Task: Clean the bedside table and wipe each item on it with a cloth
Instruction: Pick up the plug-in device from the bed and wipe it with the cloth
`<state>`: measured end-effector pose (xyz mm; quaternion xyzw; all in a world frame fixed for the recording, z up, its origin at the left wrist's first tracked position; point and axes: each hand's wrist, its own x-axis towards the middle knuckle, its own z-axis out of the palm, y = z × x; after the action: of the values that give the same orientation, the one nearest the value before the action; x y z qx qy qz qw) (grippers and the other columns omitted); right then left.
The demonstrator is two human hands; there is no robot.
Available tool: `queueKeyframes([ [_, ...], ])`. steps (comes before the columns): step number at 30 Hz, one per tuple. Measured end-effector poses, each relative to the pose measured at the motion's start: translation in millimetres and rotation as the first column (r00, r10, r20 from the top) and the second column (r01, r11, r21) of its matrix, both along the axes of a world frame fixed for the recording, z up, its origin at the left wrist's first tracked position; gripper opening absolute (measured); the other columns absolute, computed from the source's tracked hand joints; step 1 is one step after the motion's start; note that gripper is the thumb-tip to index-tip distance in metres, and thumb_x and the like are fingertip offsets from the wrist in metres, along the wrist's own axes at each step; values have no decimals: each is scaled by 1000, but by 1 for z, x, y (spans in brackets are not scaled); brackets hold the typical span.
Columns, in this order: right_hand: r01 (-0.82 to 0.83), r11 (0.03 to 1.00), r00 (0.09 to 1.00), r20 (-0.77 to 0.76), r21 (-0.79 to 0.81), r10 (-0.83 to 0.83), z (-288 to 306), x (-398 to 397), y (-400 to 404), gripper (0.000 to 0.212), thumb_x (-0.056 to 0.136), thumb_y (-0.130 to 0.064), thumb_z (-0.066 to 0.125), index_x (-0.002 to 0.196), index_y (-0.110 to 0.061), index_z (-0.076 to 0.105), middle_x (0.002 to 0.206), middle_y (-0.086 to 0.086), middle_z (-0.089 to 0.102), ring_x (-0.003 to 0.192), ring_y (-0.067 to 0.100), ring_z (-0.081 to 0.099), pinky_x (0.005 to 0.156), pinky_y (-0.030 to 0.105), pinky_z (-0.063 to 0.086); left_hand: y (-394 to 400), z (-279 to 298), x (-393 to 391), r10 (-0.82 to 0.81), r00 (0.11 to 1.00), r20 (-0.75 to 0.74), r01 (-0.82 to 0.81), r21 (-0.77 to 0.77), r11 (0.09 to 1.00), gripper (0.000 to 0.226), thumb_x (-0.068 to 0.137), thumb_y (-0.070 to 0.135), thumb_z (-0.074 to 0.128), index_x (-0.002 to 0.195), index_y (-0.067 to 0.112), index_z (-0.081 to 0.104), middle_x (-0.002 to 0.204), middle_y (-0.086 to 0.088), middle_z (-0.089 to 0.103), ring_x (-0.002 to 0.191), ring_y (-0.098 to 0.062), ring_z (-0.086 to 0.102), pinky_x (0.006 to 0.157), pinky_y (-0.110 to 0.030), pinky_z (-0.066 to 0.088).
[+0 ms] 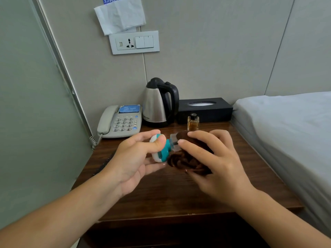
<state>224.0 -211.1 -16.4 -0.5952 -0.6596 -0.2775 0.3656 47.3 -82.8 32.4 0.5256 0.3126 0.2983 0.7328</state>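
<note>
Over the dark wooden bedside table (161,194), my left hand (136,161) grips a small white and teal plug-in device (162,149) that has a clear bottle at its right end. My right hand (215,163) holds a bunched dark brown cloth (186,161) pressed around that clear end. At the back of the table stand a grey telephone (120,122), a steel kettle with a black handle (159,102), a black tissue box (204,110) and a small amber perfume bottle (193,122).
A bed with a white sheet (286,126) borders the table on the right. On the wall behind are a socket and switch panel (134,42) and a crumpled white paper (120,13). A grey-green panel (26,104) closes the left side.
</note>
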Motion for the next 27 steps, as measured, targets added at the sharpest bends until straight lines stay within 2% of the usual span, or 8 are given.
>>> queueKeyframes([
  [2,72,996,996,-55,-45,-74,-5,5,3,61,75,-27,83,133,-20,67,135,2,59,117,24,45,95,30,41,7,-3,1,9,1000,-12,-10,-5,1000,45,77,11,82,121,19,72,120,-19,70,100,-40,76,83,-48,64],
  [4,125,987,963,-227,-99,-145,-6,11,5,59,74,-22,87,130,-24,69,127,-6,61,112,16,43,92,26,40,13,-7,0,22,999,-44,-19,68,997,41,84,6,81,120,24,73,125,-15,67,105,-39,74,84,-49,64],
  [6,137,978,906,-378,-159,-189,-3,18,6,52,78,-24,85,127,-29,70,120,-15,61,110,11,45,90,19,40,20,-15,-1,43,991,-126,0,326,945,45,86,7,82,119,35,73,127,-4,65,107,-31,73,83,-45,64],
  [9,102,974,851,-489,-200,-189,2,24,7,44,82,-33,81,125,-37,69,117,-23,61,113,9,51,91,16,38,30,-24,-3,107,961,-254,84,640,764,66,85,11,84,126,57,61,127,17,60,112,-22,68,91,-38,61],
  [14,109,949,842,-480,-295,-246,8,27,10,43,84,-35,81,125,-38,68,115,-24,59,113,9,49,86,9,35,39,-20,9,84,944,-318,181,715,676,84,85,10,82,143,57,41,130,16,56,117,-14,63,91,-25,58],
  [18,141,918,790,-517,-372,-330,13,45,11,41,82,-38,82,122,-38,70,116,-18,63,112,13,57,95,33,54,48,1,45,91,924,-371,274,810,519,76,87,22,82,144,51,42,131,18,56,115,-5,61,85,-14,47],
  [23,238,897,731,-539,-372,-418,17,77,7,45,81,-36,85,124,-33,71,115,-12,65,106,10,61,93,24,53,66,19,111,73,884,-461,405,836,371,58,84,38,84,133,50,55,132,15,60,116,-6,58,78,-18,47],
  [27,298,872,683,-553,-387,-478,16,99,5,58,78,-43,86,131,-31,65,119,-8,59,106,10,58,93,20,47,77,12,166,110,840,-531,472,816,333,58,83,49,82,131,59,51,128,4,51,121,-20,50,95,-35,49],
])
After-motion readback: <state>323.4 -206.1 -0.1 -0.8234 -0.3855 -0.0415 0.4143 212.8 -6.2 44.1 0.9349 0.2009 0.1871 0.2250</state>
